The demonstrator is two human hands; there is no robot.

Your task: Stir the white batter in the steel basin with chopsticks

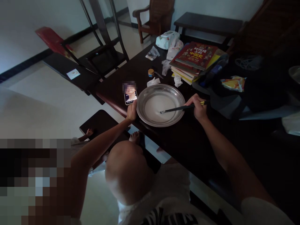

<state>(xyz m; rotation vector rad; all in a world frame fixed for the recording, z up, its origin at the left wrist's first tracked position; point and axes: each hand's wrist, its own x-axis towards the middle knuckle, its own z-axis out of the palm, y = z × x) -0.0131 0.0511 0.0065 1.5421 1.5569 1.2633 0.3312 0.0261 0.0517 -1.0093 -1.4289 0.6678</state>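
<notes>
The metal pan [161, 124] stands on the dark table [111, 89], close to the near edge of it, and between the two hands of the person. Inside the pan there is a pale liquid [152, 104], which covers the bottom.

The right hand [198, 107] is at the right side of the pan. Its fingers are closed together and pinch a thin dark stick [178, 108]. The stick lies over the right rim, leaning low, and its whitish tip is at the liquid, near the middle of the pan.

The left hand [132, 112] is at the left rim, with the fingers bent. They are partly hidden, so I cannot tell if they pinch the rim or only rest against it. Just beyond this hand is a phone [130, 94] with a lit screen.

On the far side of the pan, a crumpled tissue [153, 82] lies just beside the rim, and a small jar [151, 73] stands a little farther. To the far right there is a pile of books [197, 57], and more to the right a bright packet [233, 83].

At the near left, another person's hand [89, 132] is at a dark stool [102, 120].
</notes>
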